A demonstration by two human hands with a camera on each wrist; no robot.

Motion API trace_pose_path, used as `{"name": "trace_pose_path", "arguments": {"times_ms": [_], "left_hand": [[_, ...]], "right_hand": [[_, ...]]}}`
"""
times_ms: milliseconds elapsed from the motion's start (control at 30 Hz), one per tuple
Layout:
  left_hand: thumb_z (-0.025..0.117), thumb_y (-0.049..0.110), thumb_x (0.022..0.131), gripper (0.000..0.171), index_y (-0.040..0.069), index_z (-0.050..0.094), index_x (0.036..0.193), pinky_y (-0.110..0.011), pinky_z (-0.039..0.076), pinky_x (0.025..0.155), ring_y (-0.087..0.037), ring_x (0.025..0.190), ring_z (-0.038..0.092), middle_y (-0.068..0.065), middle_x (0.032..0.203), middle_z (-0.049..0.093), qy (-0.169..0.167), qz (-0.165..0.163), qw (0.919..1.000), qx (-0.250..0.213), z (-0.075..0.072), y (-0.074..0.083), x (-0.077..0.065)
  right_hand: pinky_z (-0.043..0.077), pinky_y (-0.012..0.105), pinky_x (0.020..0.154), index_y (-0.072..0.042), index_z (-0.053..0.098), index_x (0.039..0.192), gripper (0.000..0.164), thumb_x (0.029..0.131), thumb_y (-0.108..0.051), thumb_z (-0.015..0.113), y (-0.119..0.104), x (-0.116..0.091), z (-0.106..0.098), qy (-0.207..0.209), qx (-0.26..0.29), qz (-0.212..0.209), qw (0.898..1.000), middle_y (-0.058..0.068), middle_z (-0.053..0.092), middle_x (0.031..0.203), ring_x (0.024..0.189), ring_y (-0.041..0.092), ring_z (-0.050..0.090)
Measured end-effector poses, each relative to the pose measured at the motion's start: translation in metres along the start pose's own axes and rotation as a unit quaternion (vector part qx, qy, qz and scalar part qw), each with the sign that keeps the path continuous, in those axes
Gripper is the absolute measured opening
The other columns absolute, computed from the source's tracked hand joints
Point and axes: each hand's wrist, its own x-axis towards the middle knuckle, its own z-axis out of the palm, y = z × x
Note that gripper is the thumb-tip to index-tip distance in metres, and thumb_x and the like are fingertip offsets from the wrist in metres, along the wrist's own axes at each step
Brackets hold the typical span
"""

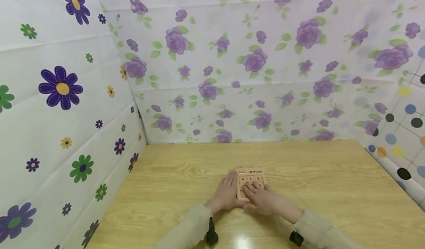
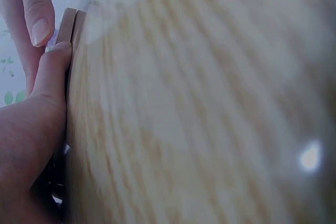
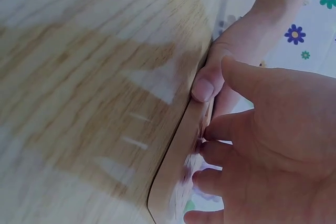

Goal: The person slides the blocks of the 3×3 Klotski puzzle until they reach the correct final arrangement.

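Note:
A wooden number slide puzzle [image 1: 251,171] lies flat on the table, its top row showing 4, 1 and 2. My left hand [image 1: 226,194] rests along the puzzle's left side with its fingers straight, and its thumb [image 3: 202,89] touches the near edge. Over the lower tiles lies my right hand [image 1: 261,200], its fingertips on the tiles and its thumb near the left thumb. Those fingers cover most of the lower rows. In the left wrist view only the puzzle's edge [image 2: 66,24] shows, past the left thumb.
The wood-grain table [image 1: 179,168] stretches around the puzzle. Flower-patterned cloth [image 1: 206,57] hangs behind it and on the left [image 1: 33,138]; dotted cloth [image 1: 398,131] hangs on the right. Dark straps sit on both wrists.

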Motion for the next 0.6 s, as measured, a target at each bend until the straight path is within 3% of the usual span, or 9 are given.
{"name": "trace_pose_path", "arguments": {"times_ms": [600], "left_hand": [[0.06, 0.076, 0.074, 0.123, -0.003, 0.009, 0.153, -0.046, 0.021, 0.121, -0.032, 0.15, 0.016, -0.02, 0.161, 0.012, 0.012, -0.001, 0.9999, -0.004, 0.0006, -0.0001, 0.0013]], "right_hand": [[0.022, 0.065, 0.114, -0.009, 0.034, 0.151, 0.074, 0.094, -0.055, 0.049, -0.0021, -0.001, 0.009, 0.015, -0.025, 0.006, 1.0, 0.013, 0.031, 0.157, 0.146, 0.037, 0.025]]}}
